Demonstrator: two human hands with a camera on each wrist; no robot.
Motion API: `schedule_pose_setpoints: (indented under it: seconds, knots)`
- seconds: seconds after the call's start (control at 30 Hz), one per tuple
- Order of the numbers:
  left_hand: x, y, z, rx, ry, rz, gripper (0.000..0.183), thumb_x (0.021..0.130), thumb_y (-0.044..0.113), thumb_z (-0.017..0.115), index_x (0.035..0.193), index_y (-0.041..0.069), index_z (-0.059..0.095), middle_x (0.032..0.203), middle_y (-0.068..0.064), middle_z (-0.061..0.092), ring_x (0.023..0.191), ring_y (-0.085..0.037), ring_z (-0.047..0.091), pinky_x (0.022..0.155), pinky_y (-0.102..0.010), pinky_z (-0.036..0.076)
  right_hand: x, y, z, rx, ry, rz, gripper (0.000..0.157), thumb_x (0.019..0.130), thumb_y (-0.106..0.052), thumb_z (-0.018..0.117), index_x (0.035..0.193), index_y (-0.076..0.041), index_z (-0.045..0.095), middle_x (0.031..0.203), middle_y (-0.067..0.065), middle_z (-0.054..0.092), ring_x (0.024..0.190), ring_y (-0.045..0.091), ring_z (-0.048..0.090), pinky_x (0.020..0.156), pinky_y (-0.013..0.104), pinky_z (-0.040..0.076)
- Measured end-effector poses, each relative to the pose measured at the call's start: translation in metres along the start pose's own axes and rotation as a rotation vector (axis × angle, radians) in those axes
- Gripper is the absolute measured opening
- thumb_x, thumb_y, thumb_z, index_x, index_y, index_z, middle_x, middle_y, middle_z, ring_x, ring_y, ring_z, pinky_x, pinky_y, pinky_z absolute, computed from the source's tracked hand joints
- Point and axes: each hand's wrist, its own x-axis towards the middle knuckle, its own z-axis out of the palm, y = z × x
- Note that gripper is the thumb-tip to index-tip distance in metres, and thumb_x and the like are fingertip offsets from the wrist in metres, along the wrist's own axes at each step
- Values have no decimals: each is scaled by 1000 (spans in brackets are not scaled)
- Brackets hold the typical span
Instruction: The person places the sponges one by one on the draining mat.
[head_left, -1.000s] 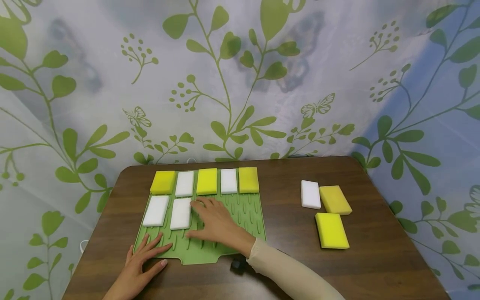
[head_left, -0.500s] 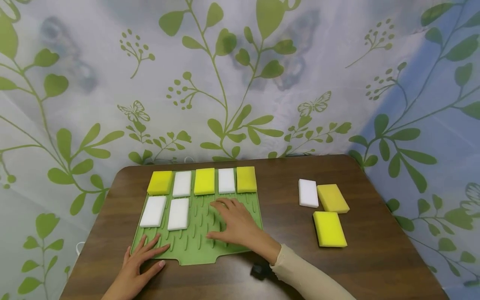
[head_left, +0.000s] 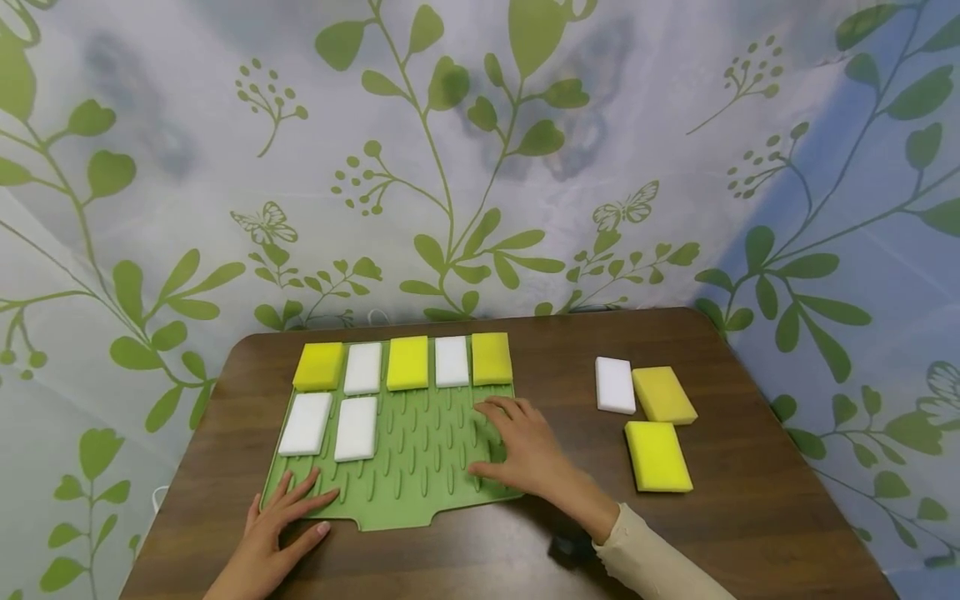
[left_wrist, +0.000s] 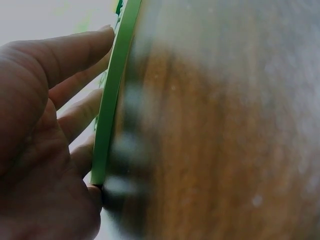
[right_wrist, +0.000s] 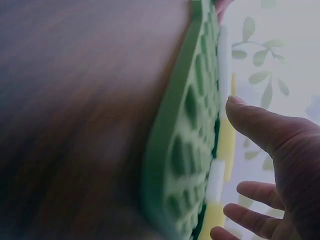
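A green ridged mat [head_left: 405, 492] lies on the table, its near edge also showing in the left wrist view. Along its far side runs a row of yellow and white sponges, among them a yellow sponge [head_left: 491, 358] at the right end. Below that row, on the left, lie two white sponges [head_left: 306, 423]. My left hand [head_left: 273, 533] rests with spread fingers on the mat's near left corner. Over the mat's right part my right hand [head_left: 528, 450] hovers, fingers loosely bent and apart, holding nothing. In the right wrist view its thumb and fingers are clear of the mat.
On the right of the brown wooden table [head_left: 750, 517] lie a white sponge [head_left: 615, 385], a duller yellow sponge [head_left: 664, 395] and a bright yellow sponge [head_left: 658, 457]. Behind the table hangs a leaf-patterned curtain [head_left: 315, 217].
My right hand has left the second white sponge in the near row and moved right across the mat, still unfilled. My left hand has stayed on the corner.
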Motion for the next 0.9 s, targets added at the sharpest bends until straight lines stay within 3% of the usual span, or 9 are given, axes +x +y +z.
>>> schedule_pose_setpoints:
  seconds: [0.2,0.27,0.33,0.43,0.5,0.7,0.77,0.83,0.9]
  knots:
    - [-1,-2,1,3,4,-1,44,101,26,76,145,30,70,171,-16,42,159,-69,10,113,-92,-19,-21,23,-16,-8,-20,60,91,83,-60,89,157,-20,55,159,7,56,144,39,52,115,67,46]
    - [-2,-4,1,5,10,5,44,101,26,76,145,30,70,171,-15,42,168,-52,4,113,-92,-18,-28,31,-21,-16,-17,79,92,82,-60,90,157,-21,55,159,6,56,145,39,51,116,68,45]
    - [-3,-5,2,8,19,19,44,101,25,76,145,30,70,171,-15,43,172,-23,-2,113,-92,-17,-35,39,-26,-32,-12,96,93,80,-61,91,157,-22,55,158,5,57,146,38,50,116,68,44]
    - [-3,-6,3,16,31,37,44,101,25,77,144,30,70,171,-12,44,158,16,-4,113,-93,-16,-47,53,-31,-59,8,115,95,78,-62,92,156,-24,56,157,3,57,146,37,50,116,68,43]
    - [-3,-6,3,17,32,42,44,101,25,76,144,31,70,171,-10,44,153,23,-4,112,-93,-16,-54,62,-36,-72,29,120,96,77,-63,92,156,-24,56,157,3,57,145,36,50,114,68,44]
    - [-3,-6,1,11,21,36,44,101,25,75,145,31,70,172,-11,43,152,25,-5,112,-93,-17,-73,89,-53,-82,54,141,102,73,-67,93,157,-25,55,157,4,56,146,39,47,112,70,39]
    - [-2,-4,1,9,18,33,44,102,25,75,145,31,69,171,-11,43,156,20,-5,112,-92,-17,-80,98,-61,-67,59,145,103,72,-66,94,157,-23,55,158,7,55,147,42,44,112,72,35]
    - [-1,-3,0,6,11,26,44,102,25,75,145,30,69,171,-14,43,167,0,-5,113,-92,-17,-85,107,-69,-49,62,156,103,73,-65,94,157,-22,54,158,10,54,147,44,41,110,72,33]
    - [0,-2,0,5,2,14,44,102,26,75,145,30,69,171,-16,42,172,-30,-1,113,-91,-18,-91,115,-77,-33,68,172,103,73,-63,94,157,-20,53,158,12,53,146,46,39,109,74,31]
